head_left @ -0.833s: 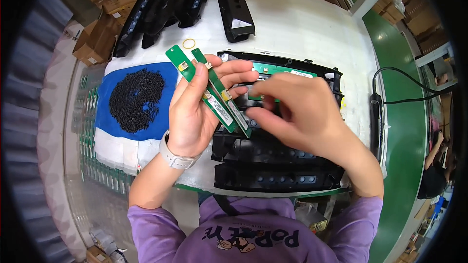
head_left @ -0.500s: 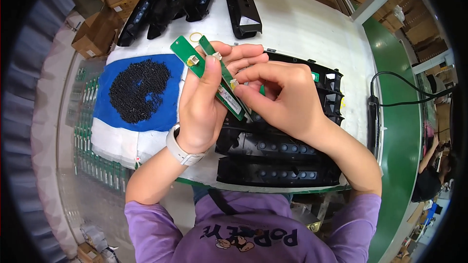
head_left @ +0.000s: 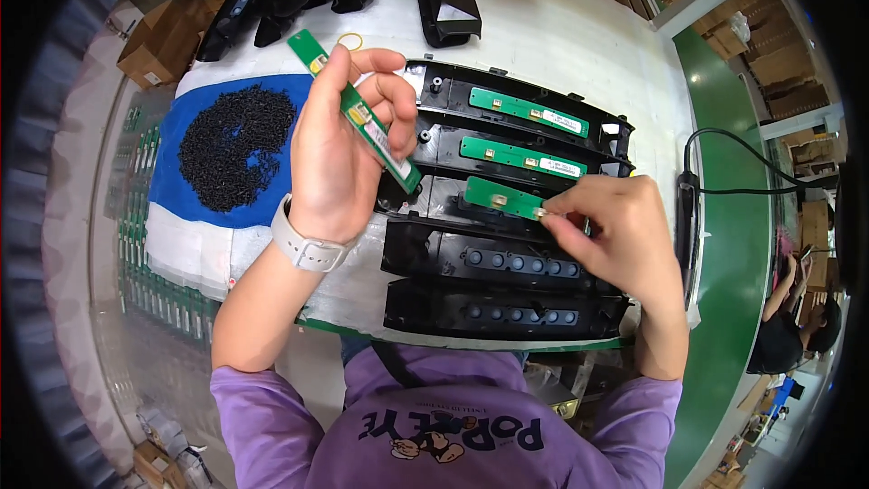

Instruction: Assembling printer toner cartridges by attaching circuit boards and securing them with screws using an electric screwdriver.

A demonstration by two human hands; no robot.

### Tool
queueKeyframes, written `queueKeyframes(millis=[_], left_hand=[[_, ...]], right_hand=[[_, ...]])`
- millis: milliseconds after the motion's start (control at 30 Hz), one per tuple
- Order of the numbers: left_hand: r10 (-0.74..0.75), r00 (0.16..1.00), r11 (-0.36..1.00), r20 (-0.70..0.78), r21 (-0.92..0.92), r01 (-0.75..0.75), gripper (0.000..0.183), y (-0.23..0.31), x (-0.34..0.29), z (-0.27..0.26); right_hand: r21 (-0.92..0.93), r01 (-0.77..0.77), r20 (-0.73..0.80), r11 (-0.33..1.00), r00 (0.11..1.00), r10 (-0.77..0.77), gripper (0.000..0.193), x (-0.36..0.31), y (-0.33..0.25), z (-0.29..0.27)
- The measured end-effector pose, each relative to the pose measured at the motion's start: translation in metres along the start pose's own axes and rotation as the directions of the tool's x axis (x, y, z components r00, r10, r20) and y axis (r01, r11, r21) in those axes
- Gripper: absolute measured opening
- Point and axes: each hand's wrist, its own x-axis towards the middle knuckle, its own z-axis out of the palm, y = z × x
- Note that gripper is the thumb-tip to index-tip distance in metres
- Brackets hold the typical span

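Note:
Between the thumb and palm of my left hand [head_left: 339,145] is a long green circuit board [head_left: 376,131] with small white connectors, held at a slant. My right hand [head_left: 611,231] pinches the right end of another green circuit board [head_left: 498,196]. That board is over the third black plastic housing [head_left: 444,195] in a stack of several; whether it touches the housing I cannot tell. The two farther housings each hold a green board, the upper board [head_left: 516,107] and the lower board [head_left: 507,156]. Two nearer housings, one of them the nearest housing [head_left: 425,308], show rows of bluish round buttons.
A blue cloth [head_left: 172,181] with a heap of small black screws [head_left: 231,145] lies at left. More black housings [head_left: 444,0] stand at the back. A black cabled tool [head_left: 688,217] lies along the right edge. Green boards [head_left: 163,281] sit at lower left; a person [head_left: 787,335] is far right.
My hands have moved apart. The right hand took one board from the left and carried it right, over the third housing. The left hand keeps one board.

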Motion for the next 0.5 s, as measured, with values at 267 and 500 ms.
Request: queueKeyframes(millis=[267,500], left_hand=[[-0.118,0.985,0.993,0.124,0.022,0.117,0.035,-0.008,-0.001,-0.001],[-0.122,0.985,0.992,0.12,0.054,0.117,0.039,-0.007,-0.002,0.003]], right_hand=[[-0.177,0.096,0.115,0.98,0.99,-0.076,0.007,-0.001,0.011,0.02],[-0.273,0.075,0.105,0.959,0.993,-0.047,0.008,-0.002,0.009,0.021]])
